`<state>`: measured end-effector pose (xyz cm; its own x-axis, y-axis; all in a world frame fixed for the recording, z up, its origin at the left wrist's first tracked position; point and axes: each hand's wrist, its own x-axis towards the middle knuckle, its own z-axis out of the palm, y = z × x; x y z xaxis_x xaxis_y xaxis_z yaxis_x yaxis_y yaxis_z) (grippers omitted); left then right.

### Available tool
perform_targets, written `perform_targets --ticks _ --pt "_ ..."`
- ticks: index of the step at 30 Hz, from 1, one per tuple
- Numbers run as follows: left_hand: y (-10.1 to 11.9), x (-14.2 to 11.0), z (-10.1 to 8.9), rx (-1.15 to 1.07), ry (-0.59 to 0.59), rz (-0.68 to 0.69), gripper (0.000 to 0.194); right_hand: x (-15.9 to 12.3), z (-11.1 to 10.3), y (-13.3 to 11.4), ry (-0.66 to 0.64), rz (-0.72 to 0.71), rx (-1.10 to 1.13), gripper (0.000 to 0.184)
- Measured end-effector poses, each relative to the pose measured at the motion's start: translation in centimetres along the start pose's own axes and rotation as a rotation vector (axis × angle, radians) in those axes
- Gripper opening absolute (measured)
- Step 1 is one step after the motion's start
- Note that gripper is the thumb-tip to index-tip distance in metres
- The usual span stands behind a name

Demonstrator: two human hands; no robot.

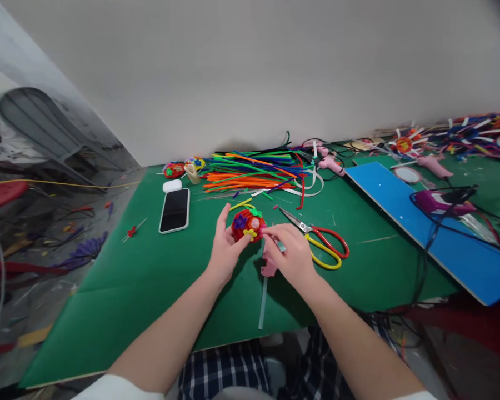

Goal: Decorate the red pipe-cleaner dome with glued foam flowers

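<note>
My left hand (pixel 227 247) grips a round red pipe-cleaner ornament (pixel 235 226) by its left side. Small purple, green, yellow and pink flowers decorate its face. The fingertips of my right hand (pixel 289 250) pinch at the ornament's right edge, where a bit of pink shows; whatever lies between them is too small to make out. Beneath my right hand is a pink glue gun (pixel 269 268), partly covered, with a clear glue stick (pixel 263 305) reaching toward the table's front edge. Scissors (pixel 316 229) with one red and one yellow handle rest just right of that hand.
Green, orange and blue pipe cleaners (pixel 250 172) are heaped along the wall. A phone (pixel 174 210) and a white case (pixel 172 186) lie at left. On the right, a blue board (pixel 400 211) carries a purple glue gun (pixel 444 203) with trailing cords.
</note>
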<state>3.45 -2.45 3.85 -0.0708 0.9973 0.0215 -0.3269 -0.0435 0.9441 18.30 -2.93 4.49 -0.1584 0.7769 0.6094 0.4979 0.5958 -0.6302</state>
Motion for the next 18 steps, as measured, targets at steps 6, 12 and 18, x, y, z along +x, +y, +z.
perform_targets --ticks 6,12,18 --pt "-0.1 -0.1 0.1 0.029 -0.002 0.018 0.082 -0.9 1.7 0.3 -0.005 -0.047 -0.049 0.026" --pt "-0.2 -0.5 0.3 0.072 -0.015 0.052 0.08 -1.5 2.6 0.8 0.055 -0.062 -0.126 0.03" --pt "-0.7 -0.6 0.2 0.096 -0.025 0.067 0.08 -1.4 2.5 0.8 0.091 -0.056 -0.152 0.026"
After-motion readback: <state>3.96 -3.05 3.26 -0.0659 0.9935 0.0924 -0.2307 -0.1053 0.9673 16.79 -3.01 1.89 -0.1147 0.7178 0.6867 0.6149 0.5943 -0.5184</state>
